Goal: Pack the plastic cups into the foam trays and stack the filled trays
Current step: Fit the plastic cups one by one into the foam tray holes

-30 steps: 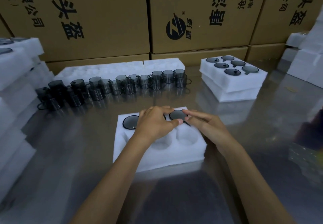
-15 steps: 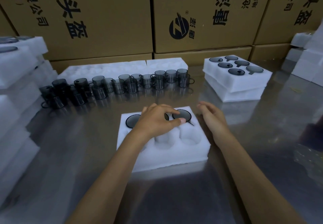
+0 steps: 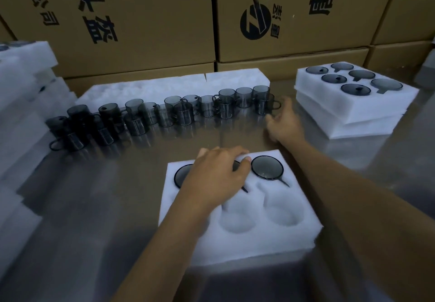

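- Nearest the camera, a white foam tray [image 3: 237, 238] lies flat on the shiny metal desk [image 3: 98, 207]. Its far row holds smoky plastic cups, rims up; the right one [image 3: 267, 167] is in plain sight, while the middle and left ones are partly hidden. The two near pockets that show hold nothing.
- The left hand [image 3: 215, 175] rests on the tray's far half with its fingers loosely bent over the middle cup, the fingertips on the foam's far edge. I cannot tell whether it grips that cup or only presses on it.
- The right hand [image 3: 283, 122] reaches past the tray with relaxed, spread fingers holding nothing, just beside the right end of the cup row.
- That row of loose cups [image 3: 164, 113] runs across the desk from left to right, each upright, handles pointing various ways.
- Behind the row lie flat empty foam trays [image 3: 174, 85].
- At far right a filled tray [image 3: 357, 94] with six cups sits on top of another tray.
- At left stand stacks of foam [image 3: 21, 104]; cardboard boxes [image 3: 141, 19] line the back.
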### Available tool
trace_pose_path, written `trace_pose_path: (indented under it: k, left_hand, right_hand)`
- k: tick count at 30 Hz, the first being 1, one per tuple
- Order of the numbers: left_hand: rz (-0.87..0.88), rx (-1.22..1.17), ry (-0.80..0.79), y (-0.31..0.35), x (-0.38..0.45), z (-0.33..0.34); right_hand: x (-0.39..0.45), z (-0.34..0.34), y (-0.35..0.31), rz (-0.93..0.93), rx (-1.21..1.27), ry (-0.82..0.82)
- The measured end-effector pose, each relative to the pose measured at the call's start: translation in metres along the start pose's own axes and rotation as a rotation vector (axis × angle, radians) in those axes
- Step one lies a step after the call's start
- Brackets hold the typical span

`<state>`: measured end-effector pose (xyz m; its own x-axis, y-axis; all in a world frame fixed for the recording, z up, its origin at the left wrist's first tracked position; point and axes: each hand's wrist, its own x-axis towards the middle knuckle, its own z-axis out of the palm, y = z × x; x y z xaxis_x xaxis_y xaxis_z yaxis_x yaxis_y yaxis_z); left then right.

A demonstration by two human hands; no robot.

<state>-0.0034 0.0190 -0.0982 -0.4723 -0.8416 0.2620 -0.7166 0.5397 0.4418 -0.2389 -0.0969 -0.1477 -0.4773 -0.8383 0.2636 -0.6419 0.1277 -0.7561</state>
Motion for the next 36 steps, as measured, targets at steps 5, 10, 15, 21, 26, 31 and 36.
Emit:
trace_pose_path:
  k: [5,10,15,21,26,31,36]
  left_hand:
    - [-0.008,0.029,0.005,0.002,-0.001,0.000]
    - [-0.024,0.011,-0.031,0.004,-0.002,-0.003]
    - [-0.036,0.009,-0.081,0.002,-0.002,-0.004]
    - [-0.102,-0.316,0.036,0.000,0.000,-0.009]
    - [-0.041,-0.513,0.045,0.011,-0.007,-0.023]
    - [0.113,-0.573,0.187,0.035,-0.019,-0.038]
    - [0.091,-0.472,0.493,0.037,-0.036,-0.046]
  right_hand:
    - [0.030,0.009,-0.001,0.065,-0.074,-0.001]
    - [0.032,0.007,0.000,0.070,0.033,0.030]
    - [0.012,-0.007,0.002,0.054,0.151,0.051]
    - [-0.054,-0.034,-0.002,-0.024,0.451,0.044]
    - [-0.108,-0.087,-0.050,-0.341,0.391,0.053]
    - [-0.154,-0.114,-0.115,-0.482,0.453,0.000]
    - [-0.188,-0.117,-0.136,-0.381,0.684,0.073]
